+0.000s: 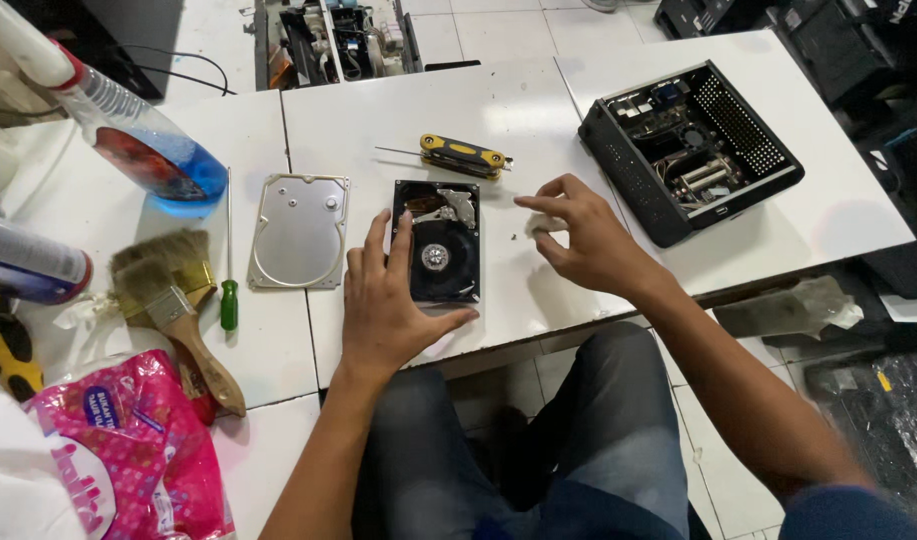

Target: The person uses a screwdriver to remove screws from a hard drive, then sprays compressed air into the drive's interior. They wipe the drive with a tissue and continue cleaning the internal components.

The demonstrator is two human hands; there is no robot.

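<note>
An opened hard drive [440, 228] lies on the white table [378, 120], its black platter and metal arm exposed. My left hand [383, 300] rests on the drive's left and near edge, thumb along its front. My right hand [586, 238] hovers just right of the drive, fingers curled and pinched near a tiny screw [514, 237] on the table; whether it holds anything I cannot tell. The drive's silver lid [300, 230] lies to the left. A yellow and black folding tool [463, 155] sits behind the drive.
A small open black computer case [690, 148] stands at the right. At the left are a green-handled screwdriver [228, 290], two paintbrushes [173, 300], a blue spray bottle [148, 150], a spray can [28, 262] and a pink packet [138, 445]. The table's edge runs above my knees.
</note>
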